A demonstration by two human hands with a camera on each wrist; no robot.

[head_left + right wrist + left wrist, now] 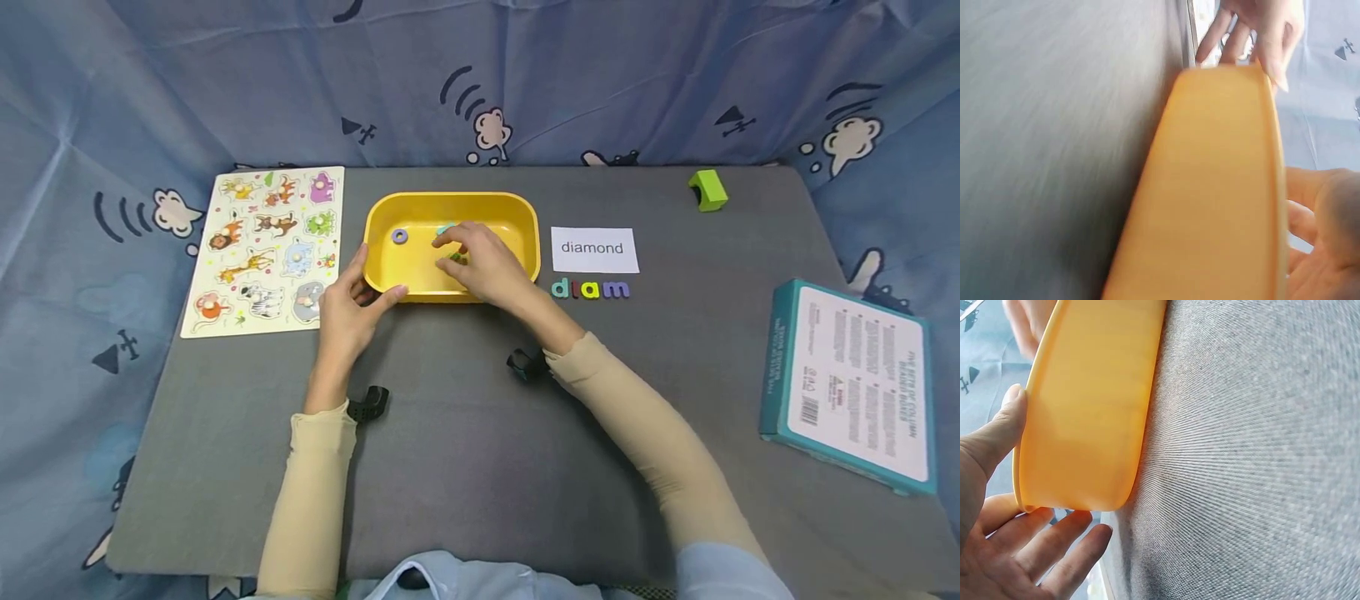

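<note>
Beige-sleeved, your left grip [349,313] holds the left end of the yellow tray [420,273] on the grey desk [450,467]. Your right grip [491,263] reaches inside, thumb and forefinger parted at a green piece [458,259]; whether they pinch it, I cannot tell. Rightward lie the letters "diam" [586,290], the "diamond" card [595,237] and, farther, a green block [711,190].

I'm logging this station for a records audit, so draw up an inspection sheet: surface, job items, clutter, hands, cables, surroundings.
Surface: grey tabletop.
Job items: yellow tray containing a purple ring-shaped piece; card printed "diamond"; four coloured letters lined up below it.
Clutter: animal puzzle board, green arch block, teal box.
Hands: left hand grips the tray's rim; right hand reaches inside, hold unclear.
Cables: nothing seen.
Surroundings: blue printed fabric.
</note>
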